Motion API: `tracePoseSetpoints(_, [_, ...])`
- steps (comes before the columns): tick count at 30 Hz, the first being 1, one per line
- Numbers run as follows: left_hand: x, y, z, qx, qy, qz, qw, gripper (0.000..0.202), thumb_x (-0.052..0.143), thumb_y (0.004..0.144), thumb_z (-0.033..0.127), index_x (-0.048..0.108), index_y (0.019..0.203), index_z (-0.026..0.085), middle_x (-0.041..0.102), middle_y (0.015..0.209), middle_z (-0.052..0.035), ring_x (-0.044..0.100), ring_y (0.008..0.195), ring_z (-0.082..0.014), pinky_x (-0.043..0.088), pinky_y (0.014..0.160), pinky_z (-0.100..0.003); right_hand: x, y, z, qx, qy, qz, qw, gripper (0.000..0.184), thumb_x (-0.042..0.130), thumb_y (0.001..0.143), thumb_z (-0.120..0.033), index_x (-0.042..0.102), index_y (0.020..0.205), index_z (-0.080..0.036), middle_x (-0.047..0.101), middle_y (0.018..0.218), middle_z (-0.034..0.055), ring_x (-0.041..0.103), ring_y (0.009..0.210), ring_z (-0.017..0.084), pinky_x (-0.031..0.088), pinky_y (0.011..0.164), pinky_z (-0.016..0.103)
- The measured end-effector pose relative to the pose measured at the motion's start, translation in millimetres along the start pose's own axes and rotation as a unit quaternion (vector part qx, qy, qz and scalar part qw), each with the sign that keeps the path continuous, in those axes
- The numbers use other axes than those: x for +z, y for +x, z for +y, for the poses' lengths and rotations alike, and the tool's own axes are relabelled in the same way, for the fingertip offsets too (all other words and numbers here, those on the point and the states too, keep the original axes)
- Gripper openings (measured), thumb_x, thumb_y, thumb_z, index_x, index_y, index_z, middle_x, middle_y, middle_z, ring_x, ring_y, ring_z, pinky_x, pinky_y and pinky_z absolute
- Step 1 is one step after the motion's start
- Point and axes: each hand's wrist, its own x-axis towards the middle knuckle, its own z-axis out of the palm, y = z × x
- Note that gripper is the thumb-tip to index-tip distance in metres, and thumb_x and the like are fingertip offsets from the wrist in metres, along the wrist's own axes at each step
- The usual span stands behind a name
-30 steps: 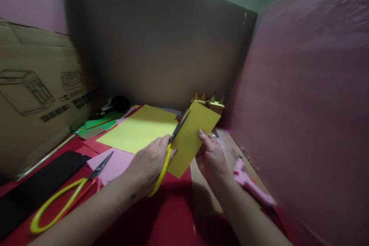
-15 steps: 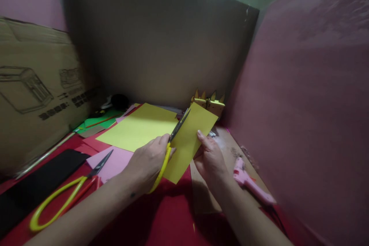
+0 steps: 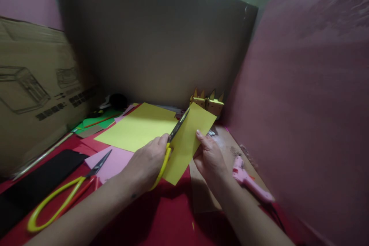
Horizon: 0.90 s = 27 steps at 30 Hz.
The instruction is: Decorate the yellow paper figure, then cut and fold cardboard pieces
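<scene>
My left hand [image 3: 151,158] is closed around the yellow handles of a pair of scissors [image 3: 178,126], whose dark blades point up and away along the left edge of a yellow paper piece [image 3: 187,146]. That piece is tilted in the air above the table. My right hand [image 3: 210,154] pinches its right edge, thumb on top and fingers mostly hidden behind. Beyond my left hand lies a larger yellow sheet [image 3: 141,125]. A second pair of scissors [image 3: 83,180], with yellow and red handles, rests left of my left forearm, its blades over pink paper [image 3: 121,159].
A pink glue gun [image 3: 250,184] lies on cardboard [image 3: 206,196] to the right. Small cardboard figures [image 3: 215,105] with pointed tops stand at the back. On the left are a dark flat object [image 3: 43,192], green paper [image 3: 96,121] and a large carton [image 3: 31,84]. A pink wall [image 3: 311,123] bounds the right.
The view has shifted very slightly. The scissor handles appear a little closer together, and both hands keep nearly the same positions on the scissors and paper.
</scene>
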Motion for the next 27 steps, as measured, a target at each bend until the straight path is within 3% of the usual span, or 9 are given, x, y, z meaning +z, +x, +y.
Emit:
tracePoseSetpoints(14, [2.8, -3.0, -2.2, -0.005, -0.023, -0.006, 1.000, 0.031, 0.038, 0.086, 0.018, 0.043, 0.116, 0.015, 0.058, 0.100, -0.0130, 0.058, 0.089, -0.0276, 0.048, 0.076, -0.042, -2.2, -0.1, 2.5, 0.007, -0.024, -0.017, 1.000, 0.020, 0.071, 0.074, -0.024, 0.068, 0.092, -0.014, 0.077, 0.085, 0.0067, 0.072, 0.091, 0.024, 0.057, 0.086, 0.038])
tracePoseSetpoints(27, [-4.2, -5.2, 4.5, -0.012, -0.061, -0.007, 0.998, 0.026, 0.041, 0.087, 0.025, 0.046, 0.111, 0.019, 0.063, 0.097, -0.0101, 0.063, 0.086, -0.0264, 0.049, 0.069, -0.036, -3.9, 0.5, 4.9, 0.006, -0.030, -0.027, 0.999, 0.022, 0.070, 0.074, -0.023, 0.067, 0.094, -0.016, 0.077, 0.086, 0.0051, 0.073, 0.089, 0.023, 0.057, 0.086, 0.037])
